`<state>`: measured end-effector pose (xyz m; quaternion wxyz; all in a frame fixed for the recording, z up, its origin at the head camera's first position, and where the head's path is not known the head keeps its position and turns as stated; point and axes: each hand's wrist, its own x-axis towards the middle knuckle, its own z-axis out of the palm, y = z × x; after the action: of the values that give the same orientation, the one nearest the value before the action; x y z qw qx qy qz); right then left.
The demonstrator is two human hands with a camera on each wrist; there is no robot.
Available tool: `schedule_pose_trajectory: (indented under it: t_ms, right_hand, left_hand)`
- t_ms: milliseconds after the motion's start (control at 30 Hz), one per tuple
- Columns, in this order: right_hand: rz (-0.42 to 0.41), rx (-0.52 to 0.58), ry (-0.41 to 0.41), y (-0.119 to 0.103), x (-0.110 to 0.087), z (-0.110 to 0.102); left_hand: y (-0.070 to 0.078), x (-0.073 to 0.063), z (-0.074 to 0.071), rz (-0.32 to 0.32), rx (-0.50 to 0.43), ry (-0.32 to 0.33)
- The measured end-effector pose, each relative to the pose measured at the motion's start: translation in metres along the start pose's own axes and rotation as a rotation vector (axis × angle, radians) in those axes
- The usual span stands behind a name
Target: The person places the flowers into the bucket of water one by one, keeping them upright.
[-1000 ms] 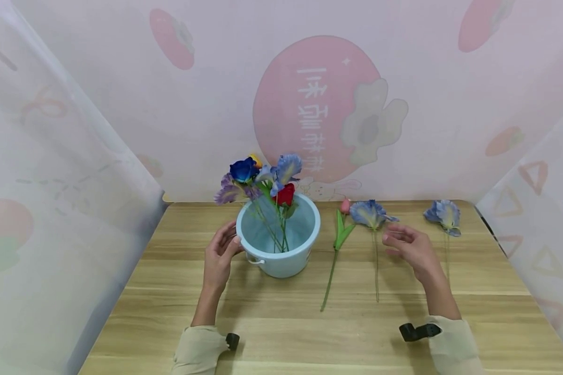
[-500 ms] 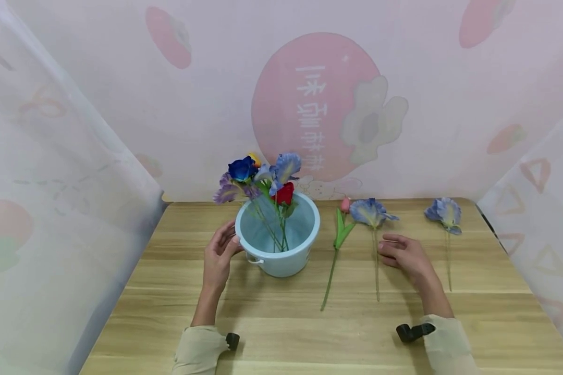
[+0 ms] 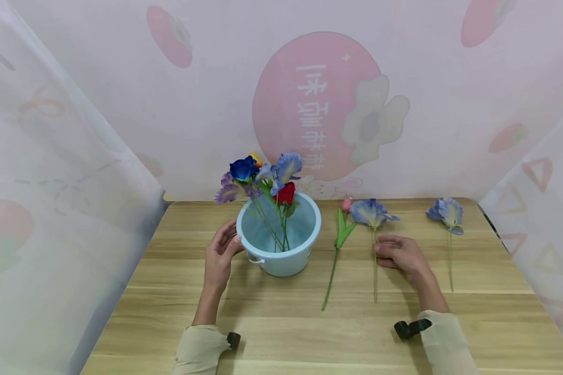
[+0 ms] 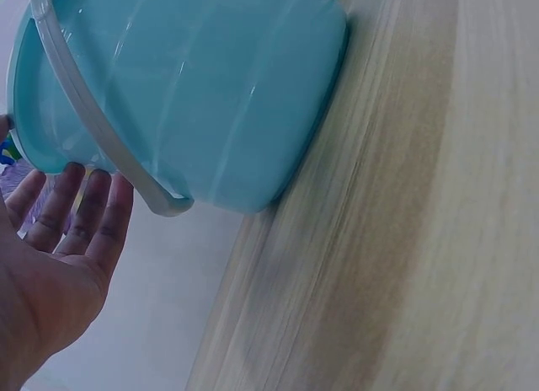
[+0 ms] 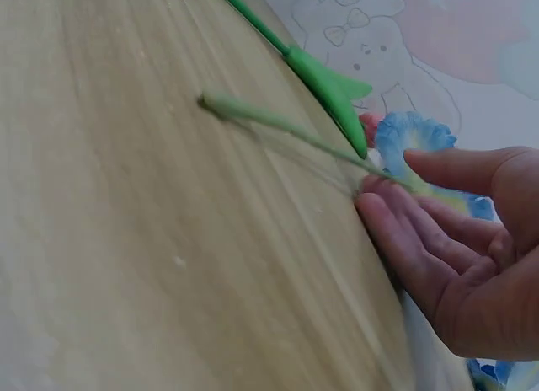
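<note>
A light blue bucket (image 3: 286, 263) stands on the table with several artificial flowers in it, among them a dark blue rose (image 3: 244, 169) and a red rose (image 3: 285, 193). My left hand (image 3: 219, 260) rests at the bucket's left side, fingers extended and tips at the rim, beside the white handle (image 4: 93, 113). To the right lies a blue iris (image 3: 370, 213), its thin stem between the thumb and fingers of my right hand (image 3: 401, 255). In the right wrist view, the lower end of that stem (image 5: 244, 113) sits slightly above the wood.
Left of the iris lies a pink tulip (image 3: 341, 229) with green leaves. Another blue iris (image 3: 445, 212) lies farther right. Behind the wooden table (image 3: 281, 323) hangs a printed backdrop (image 3: 206, 114).
My right hand has moved left and down to the middle iris's stem, whose lower end has shifted slightly left. The left hand has stayed at the bucket.
</note>
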<state>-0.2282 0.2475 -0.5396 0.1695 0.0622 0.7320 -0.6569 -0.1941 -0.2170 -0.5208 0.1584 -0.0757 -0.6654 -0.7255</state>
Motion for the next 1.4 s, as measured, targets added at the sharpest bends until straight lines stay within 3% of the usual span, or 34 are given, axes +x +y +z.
schedule_pose_trajectory:
  t_ms: [467,833,1400]
  right_hand:
    - [-0.093,0.034,0.026,-0.023,-0.013,0.005]
    - [-0.238,-0.016,0.051,-0.066,-0.03,0.023]
    - [-0.381,0.058,0.048,-0.127,-0.038,0.059]
  left_hand:
    - [0.001,0.0,0.0,-0.012,0.015,-0.01]
    - [-0.001,0.0,-0.002,-0.012,0.036,-0.015]
    - [0.001,-0.001,-0.002,-0.024,0.045,-0.005]
